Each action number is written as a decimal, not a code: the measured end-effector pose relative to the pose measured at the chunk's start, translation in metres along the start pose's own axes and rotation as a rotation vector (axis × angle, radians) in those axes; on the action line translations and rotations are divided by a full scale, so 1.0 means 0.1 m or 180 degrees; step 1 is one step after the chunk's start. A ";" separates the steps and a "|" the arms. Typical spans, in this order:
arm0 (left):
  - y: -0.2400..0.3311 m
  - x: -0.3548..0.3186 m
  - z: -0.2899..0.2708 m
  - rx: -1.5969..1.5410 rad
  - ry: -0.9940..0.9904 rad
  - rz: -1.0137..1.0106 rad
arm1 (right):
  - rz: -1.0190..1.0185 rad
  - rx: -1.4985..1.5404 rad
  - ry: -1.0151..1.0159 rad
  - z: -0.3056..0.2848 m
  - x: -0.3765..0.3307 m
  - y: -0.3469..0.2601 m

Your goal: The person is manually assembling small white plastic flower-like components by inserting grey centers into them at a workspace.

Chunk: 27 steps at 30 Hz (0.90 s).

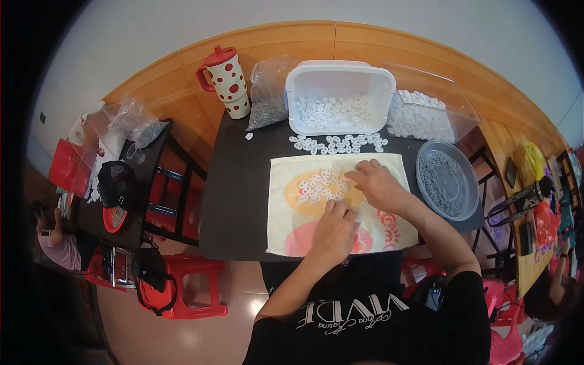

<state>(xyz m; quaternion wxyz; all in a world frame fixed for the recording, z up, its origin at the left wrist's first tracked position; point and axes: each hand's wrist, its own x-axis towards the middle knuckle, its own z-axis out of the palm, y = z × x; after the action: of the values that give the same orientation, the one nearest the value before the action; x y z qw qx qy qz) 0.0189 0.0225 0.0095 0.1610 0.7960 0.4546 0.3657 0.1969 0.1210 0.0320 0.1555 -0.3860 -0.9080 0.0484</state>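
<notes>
A cream towel (394,167) with yellow, pink and red printing lies on the dark table before me. Small white oval pieces with two slots (314,187) are scattered over its yellow patch. My left hand (336,228) rests at the near side of these pieces, its fingers curled together and their tips hidden from view. At the right of the pieces is my right hand (378,185), fingers bent down, the fingertips close together at the edge of the group. Whatever either hand pinches is too small or too covered to name.
Behind the towel, a white tub (340,70) lies tipped toward me, with more pieces (340,145) spilled before it. A clear bin (420,118) of white pieces, a round tub (465,210) of metal parts, a bag (267,91) and a spotted tumbler (230,82) surround it. Red stools (194,286) stand below.
</notes>
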 end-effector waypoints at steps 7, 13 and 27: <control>0.00 -0.11 0.02 0.0123 0.0123 0.0251 | -0.0108 0.0132 -0.0235 -0.10 0.21 0.09; -0.03 -0.14 -0.02 -0.0246 0.0225 0.0315 | -0.0087 0.0101 0.0049 -0.10 0.98 0.44; -0.06 -0.13 0.00 -0.0382 0.0203 0.0337 | 0.0129 -0.0113 0.0338 0.47 1.79 0.99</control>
<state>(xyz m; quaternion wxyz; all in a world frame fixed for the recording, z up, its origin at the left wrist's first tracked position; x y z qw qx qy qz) 0.0111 0.0149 -0.0003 0.1743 0.7958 0.3939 0.4255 0.1328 0.3196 0.0106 0.1956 -0.4091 -0.8912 0.0149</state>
